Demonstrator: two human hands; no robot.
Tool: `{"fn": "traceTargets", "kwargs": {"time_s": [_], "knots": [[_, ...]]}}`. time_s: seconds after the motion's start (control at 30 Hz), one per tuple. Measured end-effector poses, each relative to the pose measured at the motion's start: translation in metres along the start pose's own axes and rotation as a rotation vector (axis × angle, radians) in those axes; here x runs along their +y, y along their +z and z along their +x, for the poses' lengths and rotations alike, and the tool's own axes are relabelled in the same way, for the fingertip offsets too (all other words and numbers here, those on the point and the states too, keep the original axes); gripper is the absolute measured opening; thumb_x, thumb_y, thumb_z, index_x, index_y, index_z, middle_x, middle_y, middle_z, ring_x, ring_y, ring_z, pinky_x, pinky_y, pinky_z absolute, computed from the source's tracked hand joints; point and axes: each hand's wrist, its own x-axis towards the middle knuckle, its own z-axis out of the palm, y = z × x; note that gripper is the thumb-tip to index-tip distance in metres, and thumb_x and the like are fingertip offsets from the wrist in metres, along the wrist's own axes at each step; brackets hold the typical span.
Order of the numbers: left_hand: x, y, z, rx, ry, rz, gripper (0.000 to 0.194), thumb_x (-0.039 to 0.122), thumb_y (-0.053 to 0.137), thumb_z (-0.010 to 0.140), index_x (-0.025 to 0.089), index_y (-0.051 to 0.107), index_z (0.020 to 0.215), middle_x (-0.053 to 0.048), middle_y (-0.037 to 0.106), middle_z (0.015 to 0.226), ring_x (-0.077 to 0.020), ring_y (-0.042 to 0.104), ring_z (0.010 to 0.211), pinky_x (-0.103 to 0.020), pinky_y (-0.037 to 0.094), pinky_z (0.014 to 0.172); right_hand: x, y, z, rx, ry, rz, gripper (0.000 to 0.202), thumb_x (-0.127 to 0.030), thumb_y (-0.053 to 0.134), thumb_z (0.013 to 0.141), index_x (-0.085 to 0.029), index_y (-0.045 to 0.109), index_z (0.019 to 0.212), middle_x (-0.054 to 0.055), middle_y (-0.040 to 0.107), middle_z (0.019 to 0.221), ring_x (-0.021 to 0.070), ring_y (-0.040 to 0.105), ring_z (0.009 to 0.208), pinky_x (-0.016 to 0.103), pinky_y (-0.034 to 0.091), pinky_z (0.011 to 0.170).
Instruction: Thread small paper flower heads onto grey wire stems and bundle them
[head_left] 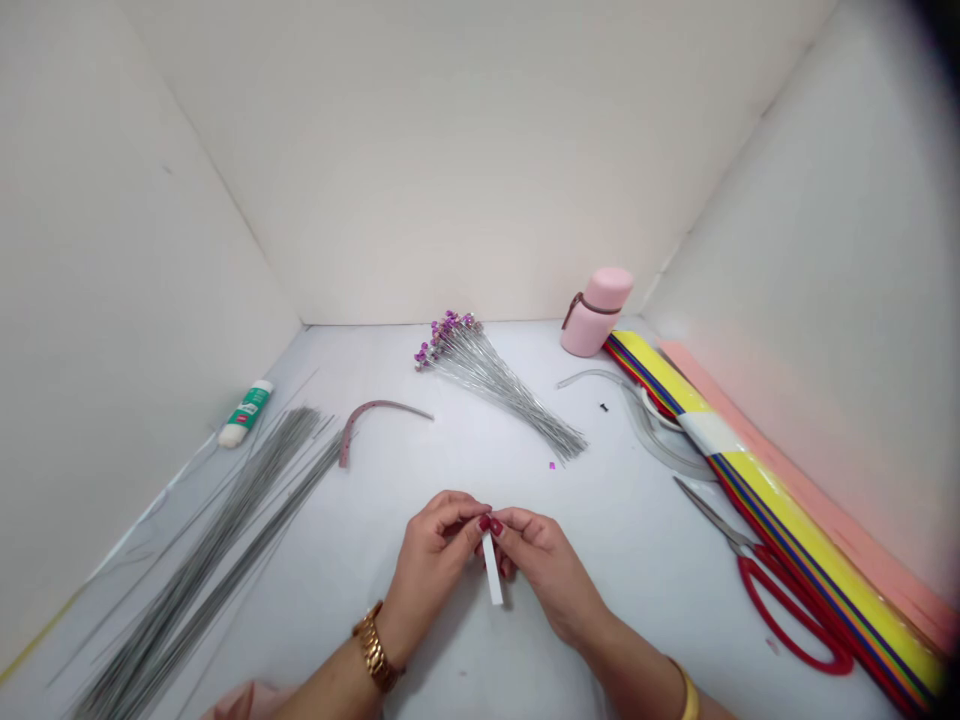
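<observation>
Near the front middle of the table, my left hand (441, 545) and my right hand (546, 565) meet fingertip to fingertip. Between their pinched thumbs and fingers is the upper end of a narrow white strip (493, 575), which looks like paper. Its lower end hangs free toward me, slightly tilted. What lies under the fingertips at the top of the strip is hidden. Beyond my hands lies a bundle of silvery wire stems (517, 390) with purple and silvery bead-like tips (448, 335). A tiny magenta piece (552, 465) rests near the bundle's lower end.
Bare grey wires (217, 560) spread at left, beside a green-and-white glue stick (247, 413) and a curved pinkish tape measure (360, 415). At right are red-handled scissors (795, 610), coloured sheets (780, 500), peach sheets (817, 490), clear tubing (652, 430) and a pink bottle (598, 312). White walls surround the table.
</observation>
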Motion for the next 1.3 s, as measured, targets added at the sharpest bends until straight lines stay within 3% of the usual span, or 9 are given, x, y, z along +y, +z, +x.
{"fn": "traceTargets", "kwargs": {"time_s": [0.23,0.37,0.57,0.67,0.8,0.9,1.1,1.3], "knots": [[-0.003,0.004,-0.003,0.095,-0.009,0.067,0.014,0.024,0.050,0.079,0.017,0.063,0.078,-0.002,0.060,0.068,-0.0116,0.055,0.054,-0.024,0.046,0.055,0.002,0.001,0.001,-0.032,0.036,0.014,0.030,-0.043,0.062,0.071,-0.013,0.063,0.072,0.001,0.060,0.060,0.0083,0.046,0.049,0.021,0.031,0.048],[-0.004,0.003,-0.005,0.125,0.049,0.132,0.013,0.022,0.052,0.078,0.018,0.064,0.078,-0.003,0.063,0.072,-0.0141,0.058,0.062,-0.025,0.046,0.061,0.001,0.001,-0.001,-0.036,0.055,0.052,0.029,-0.042,0.062,0.072,-0.013,0.062,0.072,0.002,0.062,0.062,0.0091,0.050,0.052,0.020,0.033,0.049],[0.000,-0.005,-0.006,0.069,0.222,0.246,0.016,0.018,0.054,0.077,0.023,0.068,0.081,-0.005,0.067,0.079,-0.0179,0.059,0.077,-0.030,0.045,0.072,-0.002,0.001,-0.003,-0.045,0.055,0.120,0.029,-0.041,0.061,0.073,-0.013,0.064,0.081,0.004,0.062,0.068,0.0122,0.054,0.058,0.024,0.039,0.056],[0.002,-0.006,-0.005,0.019,0.242,0.268,0.018,0.018,0.054,0.077,0.025,0.069,0.086,-0.006,0.068,0.087,-0.0189,0.059,0.083,-0.032,0.045,0.078,-0.003,0.001,-0.003,-0.019,0.047,0.129,0.029,-0.041,0.062,0.072,-0.014,0.064,0.083,0.003,0.062,0.067,0.0114,0.053,0.056,0.024,0.039,0.055],[0.001,-0.003,-0.004,0.038,0.028,0.062,0.018,0.026,0.056,0.076,0.021,0.067,0.089,-0.008,0.068,0.094,-0.0197,0.061,0.085,-0.031,0.047,0.077,-0.003,0.001,-0.001,0.022,0.030,0.102,0.030,-0.042,0.064,0.070,-0.015,0.064,0.082,0.001,0.061,0.062,0.0099,0.050,0.053,0.022,0.035,0.052],[0.001,0.000,-0.003,0.044,-0.126,-0.097,0.020,0.030,0.058,0.074,0.016,0.066,0.087,-0.007,0.068,0.081,-0.0176,0.062,0.071,-0.028,0.049,0.066,-0.002,0.001,-0.001,0.032,0.007,0.065,0.031,-0.044,0.064,0.070,-0.015,0.064,0.079,0.000,0.060,0.060,0.0094,0.047,0.052,0.022,0.034,0.051],[0.001,0.004,-0.003,0.052,-0.146,-0.090,0.019,0.030,0.053,0.078,0.015,0.064,0.079,-0.001,0.063,0.058,-0.0137,0.057,0.055,-0.026,0.047,0.058,0.003,0.000,-0.001,0.028,-0.003,-0.030,0.031,-0.044,0.059,0.073,-0.014,0.061,0.066,0.000,0.059,0.059,0.0085,0.045,0.048,0.022,0.032,0.048],[-0.005,0.003,-0.004,0.136,-0.117,0.033,0.016,0.028,0.055,0.075,0.016,0.066,0.077,-0.005,0.068,0.072,-0.0168,0.060,0.067,-0.026,0.048,0.062,0.004,0.000,-0.001,0.022,-0.035,-0.084,0.023,-0.038,0.061,0.073,-0.016,0.061,0.069,-0.002,0.056,0.059,0.0095,0.045,0.052,0.022,0.034,0.052]]}}
